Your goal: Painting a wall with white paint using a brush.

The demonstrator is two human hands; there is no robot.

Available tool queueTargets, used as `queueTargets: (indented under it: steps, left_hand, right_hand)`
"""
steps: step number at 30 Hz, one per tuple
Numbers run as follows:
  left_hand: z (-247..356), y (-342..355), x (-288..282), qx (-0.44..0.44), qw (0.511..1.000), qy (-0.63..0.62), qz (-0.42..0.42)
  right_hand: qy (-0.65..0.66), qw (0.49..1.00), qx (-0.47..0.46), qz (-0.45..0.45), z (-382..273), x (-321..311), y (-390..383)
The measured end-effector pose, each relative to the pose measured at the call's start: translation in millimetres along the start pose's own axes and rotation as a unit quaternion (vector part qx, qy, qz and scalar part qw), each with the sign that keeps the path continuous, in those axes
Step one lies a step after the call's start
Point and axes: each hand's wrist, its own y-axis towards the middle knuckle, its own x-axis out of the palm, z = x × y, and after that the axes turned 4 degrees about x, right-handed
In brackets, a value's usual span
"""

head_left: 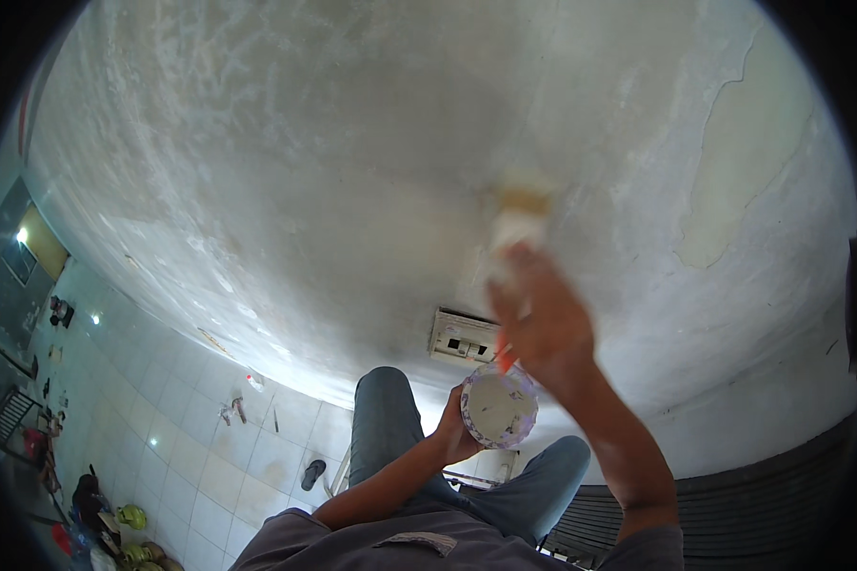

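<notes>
My right hand (548, 319) grips a paintbrush (521, 217) with a red-orange handle end. Its bristles are blurred by motion and lie at or close to the grey plastered wall (352, 171); whether they touch I cannot tell. In front of my lap, my left hand (456, 425) is wrapped around the side of a round tub (500, 407) with a purple-marked rim. Pale liquid shows inside the tub. A switch and socket panel (465, 337) is set in the wall just beyond the tub, left of my right wrist.
On the tiled floor (219, 466) at the left lie a hammer (238, 409), a dark sandal (313, 475) and a small bottle (255, 383). Green gas cylinders (133, 517) stand farther left. A patch of peeled wall (747, 143) is at upper right; a dark ribbed surface (724, 519) lies lower right.
</notes>
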Motion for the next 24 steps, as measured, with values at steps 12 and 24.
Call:
queueTargets:
  steps: [12, 24]
  left_hand:
    - [1, 0, -7, 0.01, 1.0, 0.003, -0.016]
    - [-2, 2, 6, -0.008, 1.0, 0.009, 0.026]
  right_hand:
    - [-0.082, 0.99, 0.041, 0.11, 48, -95, 25]
    - [0.188, 0.975, 0.099, -0.06, 11, -35, -32]
